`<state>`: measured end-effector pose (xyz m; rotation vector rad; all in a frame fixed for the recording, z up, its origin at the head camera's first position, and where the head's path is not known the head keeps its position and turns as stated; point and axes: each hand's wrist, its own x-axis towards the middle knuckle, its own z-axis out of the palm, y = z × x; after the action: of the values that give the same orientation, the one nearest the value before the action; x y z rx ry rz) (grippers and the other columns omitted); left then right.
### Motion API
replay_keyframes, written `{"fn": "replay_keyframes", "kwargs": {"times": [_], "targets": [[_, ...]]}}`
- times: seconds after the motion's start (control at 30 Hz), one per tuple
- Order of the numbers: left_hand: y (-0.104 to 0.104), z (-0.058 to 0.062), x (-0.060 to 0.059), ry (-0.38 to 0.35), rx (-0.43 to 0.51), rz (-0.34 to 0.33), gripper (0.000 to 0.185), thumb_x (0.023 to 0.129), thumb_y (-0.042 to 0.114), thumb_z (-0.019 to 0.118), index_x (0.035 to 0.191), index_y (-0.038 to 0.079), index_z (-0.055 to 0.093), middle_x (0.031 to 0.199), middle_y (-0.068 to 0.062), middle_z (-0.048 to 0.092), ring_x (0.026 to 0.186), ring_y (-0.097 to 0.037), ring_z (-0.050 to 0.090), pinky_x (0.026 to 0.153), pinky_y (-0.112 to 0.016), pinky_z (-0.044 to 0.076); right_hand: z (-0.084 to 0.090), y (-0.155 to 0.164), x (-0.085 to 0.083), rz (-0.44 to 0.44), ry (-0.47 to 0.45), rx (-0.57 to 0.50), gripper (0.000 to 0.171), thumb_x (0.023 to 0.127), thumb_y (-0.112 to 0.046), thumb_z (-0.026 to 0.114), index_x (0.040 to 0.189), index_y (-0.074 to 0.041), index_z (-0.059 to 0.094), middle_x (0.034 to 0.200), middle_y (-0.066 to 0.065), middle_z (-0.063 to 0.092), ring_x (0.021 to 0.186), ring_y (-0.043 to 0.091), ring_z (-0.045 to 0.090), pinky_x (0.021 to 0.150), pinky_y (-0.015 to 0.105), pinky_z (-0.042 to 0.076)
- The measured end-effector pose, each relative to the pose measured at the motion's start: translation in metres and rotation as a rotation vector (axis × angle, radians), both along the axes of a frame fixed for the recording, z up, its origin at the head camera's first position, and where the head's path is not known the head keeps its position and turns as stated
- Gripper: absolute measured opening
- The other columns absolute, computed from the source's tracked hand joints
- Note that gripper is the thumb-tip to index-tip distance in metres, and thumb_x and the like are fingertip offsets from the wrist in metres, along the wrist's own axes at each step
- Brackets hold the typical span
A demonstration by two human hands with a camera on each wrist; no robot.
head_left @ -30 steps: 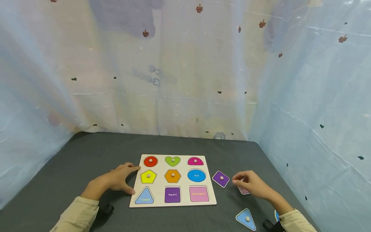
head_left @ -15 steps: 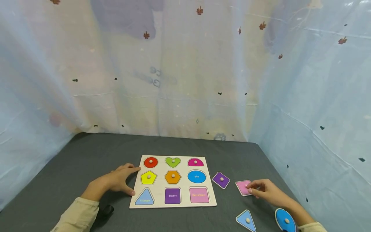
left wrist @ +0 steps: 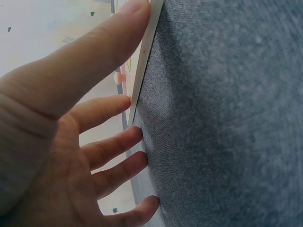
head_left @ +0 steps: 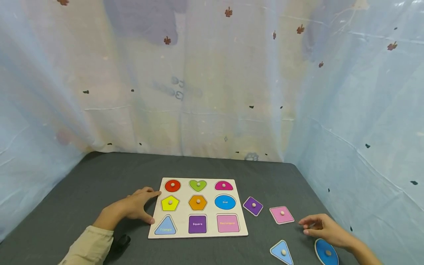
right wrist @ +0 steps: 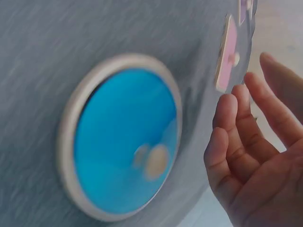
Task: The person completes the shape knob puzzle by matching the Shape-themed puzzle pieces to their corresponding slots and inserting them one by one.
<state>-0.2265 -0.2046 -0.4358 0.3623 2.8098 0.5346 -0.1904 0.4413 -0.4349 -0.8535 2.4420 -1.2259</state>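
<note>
Bracing the puzzle board (head_left: 185, 230) with the left hand (head_left: 132, 208), fingers straight and spread along its left edge, thumb near the front corner, gripping nothing. Hovering the right hand (head_left: 322, 230) low over the dark bench (head_left: 99, 176), fingers loosely curled and holding nothing, well to the right of the board. Lying just beside that hand, toward the person: the blue oval piece (head_left: 326, 252), flat on the bench, knob up, untouched. Sitting a little further off: the pink piece (head_left: 282, 214), then the purple piece (head_left: 253, 205) nearer the board, and the light-blue triangle piece (head_left: 281, 252) at the front. Showing bare in the board: the oval, triangle, square and rectangle recesses; filling the other five, pieces with knobs. Judging from this, standing between pieces, with nothing in hand and four lying loose. Calling next, probably, for a fingertip pinch on one small knob, the oval's being nearest, then lifting clear of the bench, carrying leftward and lining the outline up with its matching recess while steadying the board.
</note>
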Motion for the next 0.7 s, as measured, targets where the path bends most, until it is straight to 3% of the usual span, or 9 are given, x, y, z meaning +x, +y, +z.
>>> {"fn": "replay_keyframes", "kwargs": {"times": [0.17,0.4,0.7], "targets": [[-0.001,-0.001,0.000,0.002,0.001,-0.008,0.101,0.066,0.038,0.095,0.151,0.013,0.047,0.146,-0.018,0.046,0.130,-0.039,0.046,0.103,-0.079,0.031,-0.003,0.021,0.005,0.027,-0.063,-0.027,0.025,0.099,0.007,0.053,0.118,0.022,0.058,0.113,-0.014,0.072,0.093,0.000,0.068,0.073,0.023,0.059],[-0.002,-0.001,-0.001,0.004,0.004,-0.010,0.102,0.066,0.041,0.094,0.152,0.014,0.047,0.147,-0.018,0.045,0.131,-0.040,0.045,0.102,-0.082,0.028,-0.005,0.041,0.014,0.072,-0.126,-0.067,0.024,0.098,0.010,0.051,0.119,0.021,0.059,0.112,-0.012,0.073,0.089,-0.001,0.065,0.073,0.021,0.057],[-0.002,-0.001,-0.001,0.003,0.009,-0.010,0.101,0.066,0.041,0.094,0.151,0.013,0.047,0.147,-0.019,0.045,0.131,-0.040,0.046,0.103,-0.081,0.029,-0.016,0.063,0.018,0.159,-0.309,-0.182,0.031,0.098,0.013,0.048,0.124,0.012,0.063,0.108,-0.013,0.069,0.095,-0.004,0.060,0.076,0.016,0.051]]}}
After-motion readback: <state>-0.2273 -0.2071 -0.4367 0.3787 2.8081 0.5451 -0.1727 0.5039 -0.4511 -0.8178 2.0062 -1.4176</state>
